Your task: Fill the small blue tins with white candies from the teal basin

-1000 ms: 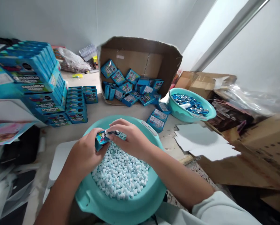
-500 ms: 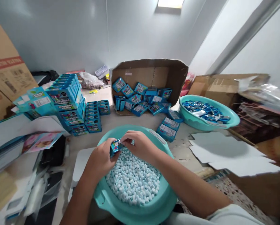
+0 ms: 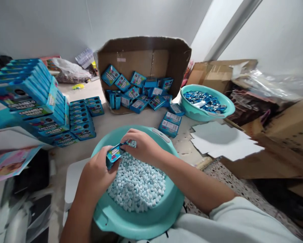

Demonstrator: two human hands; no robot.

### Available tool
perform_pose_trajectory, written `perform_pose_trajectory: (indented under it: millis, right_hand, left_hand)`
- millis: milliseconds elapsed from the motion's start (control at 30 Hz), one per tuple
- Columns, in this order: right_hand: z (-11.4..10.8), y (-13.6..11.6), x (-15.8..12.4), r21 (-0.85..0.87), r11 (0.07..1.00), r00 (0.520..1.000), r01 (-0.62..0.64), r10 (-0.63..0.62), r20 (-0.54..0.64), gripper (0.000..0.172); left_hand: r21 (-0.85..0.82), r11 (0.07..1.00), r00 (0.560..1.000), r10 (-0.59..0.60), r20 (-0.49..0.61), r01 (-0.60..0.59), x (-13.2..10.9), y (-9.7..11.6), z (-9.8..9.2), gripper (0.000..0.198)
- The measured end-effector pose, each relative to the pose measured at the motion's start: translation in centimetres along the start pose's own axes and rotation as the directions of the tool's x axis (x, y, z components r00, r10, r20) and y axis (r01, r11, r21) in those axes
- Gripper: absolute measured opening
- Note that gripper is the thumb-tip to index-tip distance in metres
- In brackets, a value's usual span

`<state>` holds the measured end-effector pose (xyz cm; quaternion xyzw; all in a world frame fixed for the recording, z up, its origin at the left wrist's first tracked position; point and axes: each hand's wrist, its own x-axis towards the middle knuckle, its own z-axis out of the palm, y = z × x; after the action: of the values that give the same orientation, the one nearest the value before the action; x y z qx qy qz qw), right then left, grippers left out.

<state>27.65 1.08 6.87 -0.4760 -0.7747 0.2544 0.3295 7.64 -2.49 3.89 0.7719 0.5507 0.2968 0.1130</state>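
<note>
My left hand (image 3: 98, 169) grips a small blue candy box (image 3: 114, 154) printed with "Caramelo", tilted above the near basin. With fingers pinched together, my right hand (image 3: 140, 144) is at the box's right end, on what looks like its end flap; the fingertips are partly hidden. Below both hands is a turquoise plastic basin (image 3: 131, 225) holding a heap of small white and pale blue candies (image 3: 138, 184).
An open carton (image 3: 141, 45) on its side holds several blue boxes. Stacked blue boxes (image 3: 47, 118) stand at left. A second turquoise basin (image 3: 204, 116) holds shiny blue pieces. White card sheets (image 3: 222, 140) lie at right, with cartons (image 3: 285, 128) beyond.
The view has swung right and down. A white candy at the box's open end is no longer seen, and my right fingers now pinch that end. The left hand keeps its hold.
</note>
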Motion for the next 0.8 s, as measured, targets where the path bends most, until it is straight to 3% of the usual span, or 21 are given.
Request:
perform_pose_trajectory:
  millis: [100,200,300,367,467,533,667,800]
  right_hand:
    - [-0.3,-0.1,0.4,0.001,0.988,0.988,-0.154,0.154,0.000,0.014]
    - [0.0,0.3,0.8,-0.153,0.951,0.953,-0.268,0.285,0.102,0.020]
    - [1.4,0.5,0.4,-0.412,0.870,0.858,-0.272,0.413,0.306,0.034]
    - [2.8,0.4,-0.6,-0.489,0.853,0.764,-0.182,0.436,0.476,0.056]
    - [5.0,0.3,-2.2,-0.348,0.937,0.664,0.021,0.247,0.706,0.094]
    - [6.1,0.5,-3.0,-0.208,0.967,0.669,0.145,0.059,0.741,0.102]
    - [6.9,1.3,-3.3,-0.016,0.951,0.694,0.309,-0.214,0.687,0.089]
    - [6.9,1.4,-3.2,0.029,0.933,0.668,0.358,-0.277,0.690,0.070]
  left_hand:
    - [-0.022,0.997,0.994,-0.081,-0.074,0.080,0.1,0.3,-0.3,0.034]
    - [-0.052,0.985,0.975,-0.169,-0.143,0.163,0.2,0.6,-0.7,0.036]
    - [-0.085,0.972,0.957,-0.232,-0.175,0.220,0.2,0.8,-0.8,0.038]
    - [-0.110,0.966,0.951,-0.252,-0.179,0.236,0.2,0.8,-0.8,0.040]
    - [-0.135,0.964,0.953,-0.251,-0.172,0.230,0.3,0.5,-0.6,0.040]
    - [-0.144,0.965,0.957,-0.243,-0.160,0.221,0.4,0.3,-0.4,0.037]
    - [-0.141,0.965,0.963,-0.241,-0.123,0.223,0.6,0.2,-0.3,0.036]
    - [-0.126,0.961,0.961,-0.258,-0.102,0.244,0.7,0.4,-0.4,0.036]
